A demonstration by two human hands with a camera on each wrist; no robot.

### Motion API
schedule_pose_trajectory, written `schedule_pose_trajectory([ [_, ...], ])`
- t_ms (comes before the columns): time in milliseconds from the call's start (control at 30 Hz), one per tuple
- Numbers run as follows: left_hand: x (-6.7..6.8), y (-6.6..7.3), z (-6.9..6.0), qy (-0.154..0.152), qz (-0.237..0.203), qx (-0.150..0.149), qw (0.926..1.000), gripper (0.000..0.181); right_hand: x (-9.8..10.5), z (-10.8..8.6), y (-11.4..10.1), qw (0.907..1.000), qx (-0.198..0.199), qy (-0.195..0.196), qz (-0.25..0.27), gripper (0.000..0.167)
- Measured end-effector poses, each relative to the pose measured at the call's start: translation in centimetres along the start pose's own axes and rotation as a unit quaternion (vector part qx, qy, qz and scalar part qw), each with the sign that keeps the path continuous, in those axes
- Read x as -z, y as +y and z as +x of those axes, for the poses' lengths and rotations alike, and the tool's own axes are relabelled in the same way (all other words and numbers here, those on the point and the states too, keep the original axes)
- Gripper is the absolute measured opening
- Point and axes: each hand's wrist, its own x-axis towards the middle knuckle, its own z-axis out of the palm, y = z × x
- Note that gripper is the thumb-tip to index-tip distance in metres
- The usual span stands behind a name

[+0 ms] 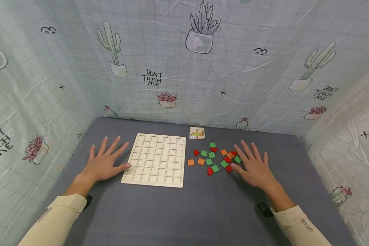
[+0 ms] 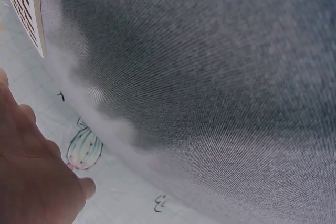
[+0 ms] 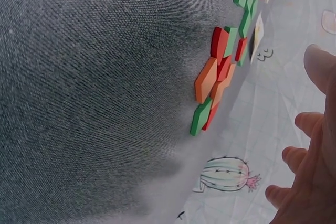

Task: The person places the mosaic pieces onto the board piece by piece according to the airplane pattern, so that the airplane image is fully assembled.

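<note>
My left hand (image 1: 103, 165) is spread flat at the left of a cream square board (image 1: 161, 158) marked with a grid. Its thumb tip overlaps the board's left edge in the head view; whether it touches I cannot tell. On the right, my right hand (image 1: 254, 169) has its fingers spread beside a scatter of small tiles, holding nothing. Among these are green squares (image 1: 215, 168), orange squares (image 1: 191, 162) and red tiles with a curved edge (image 1: 210, 171). In the right wrist view, the orange tile (image 3: 206, 81) and its neighbours lie close together, some overlapping.
A small card (image 1: 197, 133) with a coloured grid pattern lies behind the tiles. The grey tabletop (image 1: 172, 215) is enclosed by a pale curtain (image 1: 184, 75) printed with cacti. Dark bands (image 1: 265, 209) sit at both wrists.
</note>
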Motion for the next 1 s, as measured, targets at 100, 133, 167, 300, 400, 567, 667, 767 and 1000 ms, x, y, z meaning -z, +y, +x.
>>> schedule_pose_trajectory([
  [100, -0.2, -0.1, 0.1, -0.007, -0.01, -0.005, 0.9999, 0.091, -0.2, 0.1, 0.2, 1.0, 0.001, -0.004, 0.006, 0.08],
  [133, -0.2, -0.2, 0.2, -0.01, -0.013, -0.006, 0.9998, 0.091, -0.2, 0.1, 0.2, 1.0, 0.001, -0.005, 0.007, 0.08],
  [167, -0.3, -0.2, 0.2, -0.013, -0.017, -0.007, 0.9998, 0.092, -0.3, 0.1, 0.3, 0.9999, 0.001, -0.007, 0.008, 0.08],
  [300, -0.4, -0.5, 0.5, -0.026, -0.026, -0.006, 0.9993, 0.093, -0.4, 0.2, 0.4, 0.9999, 0.002, -0.011, 0.011, 0.08],
  [400, -0.4, -0.6, 0.6, -0.036, -0.031, -0.004, 0.9988, 0.093, -0.5, 0.2, 0.5, 0.9998, 0.003, -0.013, 0.014, 0.079],
  [567, -0.2, -0.6, 0.9, -0.049, -0.039, 0.0, 0.998, 0.093, -0.8, 0.4, 0.8, 0.9998, 0.005, -0.016, 0.014, 0.079],
  [667, -0.2, -0.7, 1.1, -0.057, -0.038, 0.003, 0.9977, 0.093, -1.0, 0.5, 1.0, 0.9997, 0.008, -0.018, 0.015, 0.078],
  [767, -0.2, -0.8, 1.2, -0.062, -0.041, 0.004, 0.9972, 0.092, -1.2, 0.6, 1.2, 0.9997, 0.01, -0.018, 0.016, 0.078],
  [1000, -0.2, -1.0, 1.6, -0.072, -0.055, 0.003, 0.9959, 0.093, -1.6, 1.0, 1.6, 0.9995, 0.018, -0.015, 0.022, 0.078],
])
